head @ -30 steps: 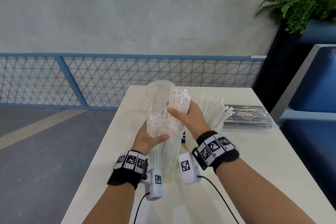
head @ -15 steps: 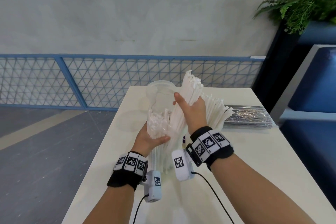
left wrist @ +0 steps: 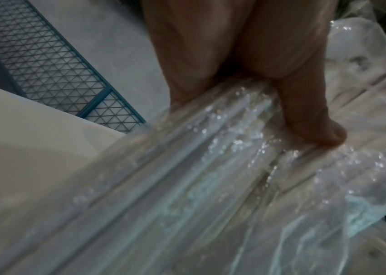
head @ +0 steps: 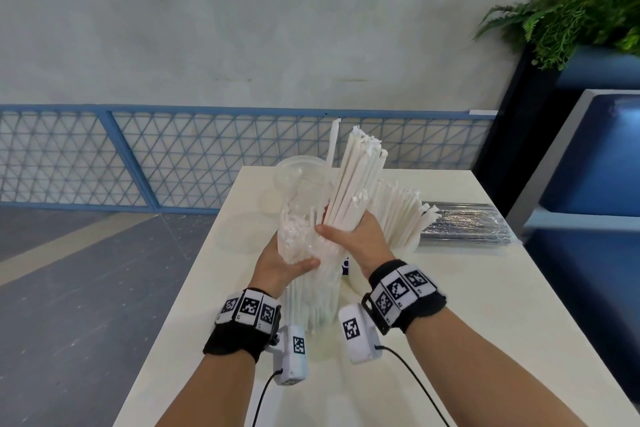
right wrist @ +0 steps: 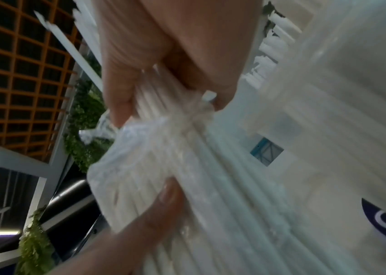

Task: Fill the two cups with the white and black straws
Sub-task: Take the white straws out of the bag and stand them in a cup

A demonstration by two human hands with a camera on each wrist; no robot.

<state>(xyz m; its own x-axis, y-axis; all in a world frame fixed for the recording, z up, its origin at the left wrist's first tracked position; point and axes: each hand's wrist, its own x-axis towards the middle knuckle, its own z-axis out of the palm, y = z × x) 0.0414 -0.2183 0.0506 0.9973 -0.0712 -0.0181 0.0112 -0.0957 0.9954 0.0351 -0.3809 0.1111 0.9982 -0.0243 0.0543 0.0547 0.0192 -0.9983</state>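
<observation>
My left hand [head: 282, 262] grips a clear plastic pack of white straws [head: 311, 291] standing upright on the table, thumb on its front [left wrist: 314, 119]. My right hand [head: 349, 236] holds a bunch of white straws [head: 356, 180] raised partly out of the pack's top, tilted to the right; its fingers curl round them [right wrist: 140, 78]. Behind my right hand a white cup [head: 398, 218] is full of white straws. An empty clear cup [head: 294, 173] stands behind the pack. A wrapped pack of black straws [head: 464, 225] lies at the right.
The white table [head: 450, 305] ends at its left edge beside a grey floor. A blue mesh fence [head: 138, 156] runs behind it. A dark planter with a fern [head: 571, 10] and a blue seat [head: 595, 156] stand at the right.
My right hand has drawn the bunch of white straws upward out of the pack, so their tips stand much higher. The left hand has kept its hold on the pack.
</observation>
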